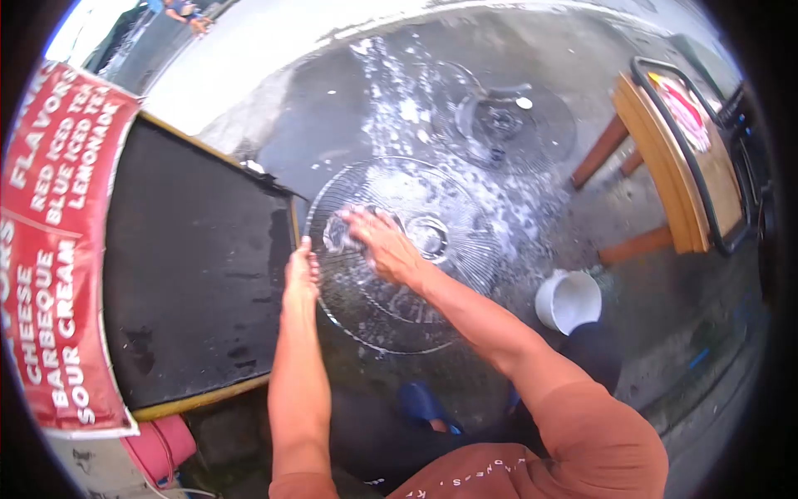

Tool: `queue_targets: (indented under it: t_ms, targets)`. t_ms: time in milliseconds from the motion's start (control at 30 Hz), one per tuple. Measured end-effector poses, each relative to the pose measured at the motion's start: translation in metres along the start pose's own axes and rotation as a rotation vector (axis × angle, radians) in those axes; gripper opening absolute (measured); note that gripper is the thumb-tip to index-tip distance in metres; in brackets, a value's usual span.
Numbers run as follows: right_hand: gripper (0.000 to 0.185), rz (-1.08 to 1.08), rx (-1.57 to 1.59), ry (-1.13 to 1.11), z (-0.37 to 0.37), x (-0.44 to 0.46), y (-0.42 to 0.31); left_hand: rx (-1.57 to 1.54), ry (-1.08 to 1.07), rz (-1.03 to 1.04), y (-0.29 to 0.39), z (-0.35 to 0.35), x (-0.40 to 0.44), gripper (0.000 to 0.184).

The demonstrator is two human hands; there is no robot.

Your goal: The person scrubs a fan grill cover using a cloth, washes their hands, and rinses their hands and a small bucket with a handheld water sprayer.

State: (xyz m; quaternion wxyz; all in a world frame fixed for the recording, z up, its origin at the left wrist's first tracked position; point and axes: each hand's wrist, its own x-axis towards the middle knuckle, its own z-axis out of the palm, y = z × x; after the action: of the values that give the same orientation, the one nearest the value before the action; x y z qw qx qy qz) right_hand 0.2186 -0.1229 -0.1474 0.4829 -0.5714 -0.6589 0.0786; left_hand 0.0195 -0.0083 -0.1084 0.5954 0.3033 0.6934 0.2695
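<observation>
A large round wire fan grille, wet with suds, is in front of me. My left hand grips its left rim, with fingers wrapped round the edge. On the grille's face, left of the round centre, my right hand lies with its fingers spread and a little blurred. A clear or whitish soapy patch shows beside its fingertips; whether it is a cloth or only foam, I cannot tell. Beyond the grille, other fan parts rest on the wet ground.
At the left stands a black-topped table with a red lettered banner. A white pail sits at the right, near a wooden stool. A pink container is at lower left. A person is far off.
</observation>
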Motion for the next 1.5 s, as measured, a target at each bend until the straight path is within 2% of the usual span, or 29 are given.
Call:
queue_targets:
  t_ms: [33, 100, 167, 233, 333, 367, 433, 467, 500, 533, 600, 667, 700, 733, 767, 800, 867, 967, 1000, 1067, 1100, 1133, 1167, 1200, 1267, 1333, 1433, 1467, 1500]
  targets:
    - [0.035, 0.011, 0.001, 0.052, -0.001, 0.001, 0.023, -0.101, -0.116, -0.04, -0.003, -0.005, 0.006, 0.045]
    - [0.035, 0.4, 0.263, -0.049, -0.023, 0.004, 0.072, -0.118, -0.069, -0.056, -0.005, -0.001, 0.003, 0.044]
    - [0.031, 0.593, 0.086, 0.005, -0.039, -0.009, 0.12, -0.125, -0.035, -0.058, -0.008, -0.003, 0.006, 0.044]
    - [0.04, 0.735, -0.224, 0.122, -0.027, -0.02, 0.151, -0.125, -0.042, -0.055, -0.013, -0.004, 0.009, 0.044]
    - [0.044, 0.731, -0.405, -0.073, -0.016, 0.001, 0.117, -0.13, -0.022, -0.061, -0.01, -0.002, 0.008, 0.044]
    - [0.045, 0.44, -0.282, -0.002, -0.001, -0.008, 0.109, -0.118, 0.017, -0.059, -0.009, 0.001, 0.008, 0.044]
    - [0.051, 0.412, -0.279, -0.205, 0.018, 0.018, 0.039, -0.089, 0.007, -0.075, -0.009, -0.003, 0.014, 0.044]
    - [0.056, 0.286, -0.188, -0.207, 0.027, 0.019, 0.013, -0.076, 0.003, -0.083, -0.009, -0.005, 0.017, 0.044]
    - [0.06, 0.248, -0.049, -0.328, 0.019, 0.026, -0.015, -0.068, 0.018, -0.057, -0.009, -0.004, 0.018, 0.044]
    - [0.061, 0.156, -0.063, -0.26, 0.029, 0.025, -0.027, -0.053, 0.05, 0.009, -0.008, -0.001, 0.022, 0.044]
    - [0.057, 0.061, -0.016, -0.308, 0.025, 0.033, -0.01, -0.026, 0.105, 0.05, -0.01, 0.0, 0.023, 0.043]
    - [0.05, 0.087, -0.063, -0.185, 0.003, 0.036, 0.017, -0.06, 0.052, -0.013, -0.009, -0.002, 0.017, 0.043]
    - [0.043, 0.21, -0.007, -0.12, 0.0, 0.034, 0.048, -0.083, 0.03, -0.045, -0.011, -0.004, 0.016, 0.044]
    - [0.04, 0.144, 0.081, 0.026, 0.003, 0.019, 0.098, -0.094, 0.034, -0.045, -0.013, -0.006, 0.016, 0.044]
    - [0.038, 0.448, 0.239, 0.026, -0.015, 0.003, 0.126, -0.106, 0.038, -0.043, -0.015, -0.006, 0.018, 0.044]
    - [0.038, 0.354, -0.202, -0.008, -0.025, -0.021, 0.16, -0.117, 0.04, -0.041, -0.016, -0.007, 0.019, 0.045]
    - [0.042, 0.876, -0.235, -0.079, -0.045, -0.066, 0.186, -0.115, 0.076, -0.056, -0.016, -0.006, 0.023, 0.045]
    - [0.049, 1.076, -0.449, 0.063, -0.048, -0.099, 0.139, -0.094, 0.085, -0.064, -0.014, -0.002, 0.032, 0.045]
    - [0.052, 1.136, -0.281, 0.078, -0.06, -0.087, 0.096, -0.085, 0.089, -0.068, -0.017, -0.005, 0.034, 0.045]
    - [0.057, 1.002, -0.347, 0.114, -0.032, -0.082, 0.028, -0.078, 0.066, -0.111, -0.017, -0.012, 0.047, 0.045]
    - [0.062, 1.044, -0.209, 0.053, -0.043, -0.056, -0.022, -0.077, 0.096, -0.112, -0.02, -0.012, 0.049, 0.046]
    - [0.068, 0.838, -0.251, 0.001, 0.009, -0.068, -0.029, -0.077, 0.127, -0.11, -0.021, -0.013, 0.051, 0.046]
    - [0.07, 0.804, -0.231, -0.05, 0.013, -0.052, -0.059, -0.067, 0.083, -0.097, -0.023, -0.018, 0.052, 0.042]
    - [0.067, 0.707, -0.195, 0.019, 0.018, -0.04, -0.074, -0.057, 0.039, -0.084, -0.023, -0.025, 0.052, 0.038]
    - [0.062, 0.497, -0.129, -0.059, 0.031, -0.018, -0.08, -0.136, 0.001, -0.005, -0.025, -0.025, 0.054, 0.03]
    - [0.055, 0.141, 0.116, -0.137, 0.039, -0.001, -0.07, -0.25, 0.0, 0.055, -0.026, -0.011, 0.042, 0.024]
    - [0.049, 0.008, 0.006, -0.32, 0.029, 0.032, -0.035, -0.226, 0.083, 0.144, -0.03, -0.006, 0.057, 0.025]
    - [0.045, 0.033, -0.022, -0.284, 0.027, 0.039, -0.019, -0.2, 0.133, 0.186, -0.034, -0.01, 0.067, 0.024]
    - [0.047, 0.167, -0.01, -0.312, 0.014, 0.048, -0.008, -0.03, 0.027, 0.023, -0.02, -0.02, 0.045, 0.031]
